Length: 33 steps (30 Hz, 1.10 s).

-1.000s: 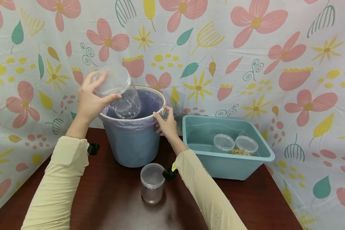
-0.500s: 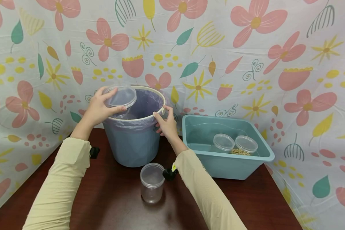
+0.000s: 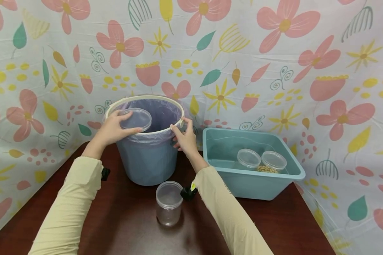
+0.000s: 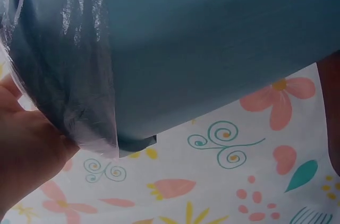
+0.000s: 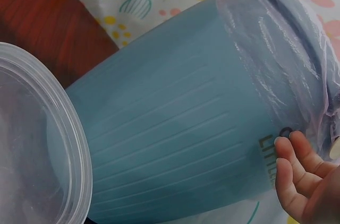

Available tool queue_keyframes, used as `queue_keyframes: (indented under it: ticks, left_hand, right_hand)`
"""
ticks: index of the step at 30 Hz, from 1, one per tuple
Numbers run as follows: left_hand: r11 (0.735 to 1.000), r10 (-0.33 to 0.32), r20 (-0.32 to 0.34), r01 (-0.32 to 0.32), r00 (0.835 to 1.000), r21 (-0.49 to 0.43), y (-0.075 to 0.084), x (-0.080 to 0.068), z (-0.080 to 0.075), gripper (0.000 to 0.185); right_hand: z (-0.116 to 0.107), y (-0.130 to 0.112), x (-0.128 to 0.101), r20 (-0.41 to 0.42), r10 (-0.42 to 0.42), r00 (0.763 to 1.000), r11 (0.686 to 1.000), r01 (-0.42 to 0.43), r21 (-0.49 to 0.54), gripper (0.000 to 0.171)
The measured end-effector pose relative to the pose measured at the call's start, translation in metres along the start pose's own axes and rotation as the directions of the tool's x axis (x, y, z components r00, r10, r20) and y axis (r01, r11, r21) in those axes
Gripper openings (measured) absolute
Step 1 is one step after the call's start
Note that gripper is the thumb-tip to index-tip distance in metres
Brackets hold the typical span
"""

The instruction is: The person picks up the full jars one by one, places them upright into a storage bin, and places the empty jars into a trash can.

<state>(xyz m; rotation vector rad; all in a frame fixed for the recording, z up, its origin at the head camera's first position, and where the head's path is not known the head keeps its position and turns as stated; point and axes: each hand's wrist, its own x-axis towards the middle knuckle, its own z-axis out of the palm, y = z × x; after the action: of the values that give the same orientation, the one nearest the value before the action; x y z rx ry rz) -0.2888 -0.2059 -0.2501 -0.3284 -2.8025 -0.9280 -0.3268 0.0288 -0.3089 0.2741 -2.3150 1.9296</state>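
Left hand (image 3: 115, 129) grips a clear plastic jar (image 3: 135, 119), fingers curled round its lidded end; the jar sits inside the mouth of the blue bin (image 3: 148, 159), at the left rim, mostly below it. Bin has a purple liner (image 3: 166, 111) folded over the rim. Right hand (image 3: 184, 137) holds the bin's right rim — thumb on top, fingers on the outer wall. Second clear jar (image 3: 169, 202) stands on the dark table (image 3: 121, 219) in front of the bin, just beside the right forearm. Teal tub (image 3: 252, 184) right of the bin holds two lidded jars (image 3: 261, 161) — one with beans.
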Motion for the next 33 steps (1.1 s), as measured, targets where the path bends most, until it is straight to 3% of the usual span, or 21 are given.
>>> queue_keyframes:
  ticks: [3, 10, 19, 23, 28, 33]
  left_hand:
    - [0.999, 0.002, 0.005, -0.003, 1.0, 0.035, 0.0, -0.001, 0.002, 0.08]
    - [0.989, 0.073, -0.026, -0.069, 0.997, 0.133, -0.002, -0.001, 0.007, 0.056]
    - [0.982, 0.112, -0.033, -0.106, 0.993, 0.154, -0.004, -0.002, 0.009, 0.051]
    - [0.982, 0.136, -0.075, -0.125, 0.988, 0.141, -0.005, -0.005, 0.011, 0.045]
    - [0.979, 0.192, -0.171, -0.176, 0.966, 0.102, -0.006, -0.01, 0.018, 0.036]
    - [0.966, 0.257, -0.276, -0.244, 0.926, 0.082, -0.007, -0.016, 0.026, 0.03]
  right_hand:
    - [0.0, 0.0, 0.0, 0.0, 0.0, 1.0, 1.0, 0.0, -0.001, 0.054]
    - [0.0, 0.001, 0.0, 0.007, -0.002, 1.0, 1.0, 0.002, -0.002, 0.054]
    - [0.0, 0.001, 0.0, 0.004, -0.007, 1.0, 1.0, 0.007, 0.001, 0.054]
    - [0.0, 0.002, 0.0, 0.005, -0.007, 1.0, 1.0, 0.007, -0.002, 0.055]
    - [0.0, 0.002, 0.0, -0.001, -0.012, 1.0, 1.0, 0.012, -0.007, 0.055]
    - [0.0, 0.003, 0.001, -0.001, -0.011, 1.0, 1.0, 0.011, -0.007, 0.058]
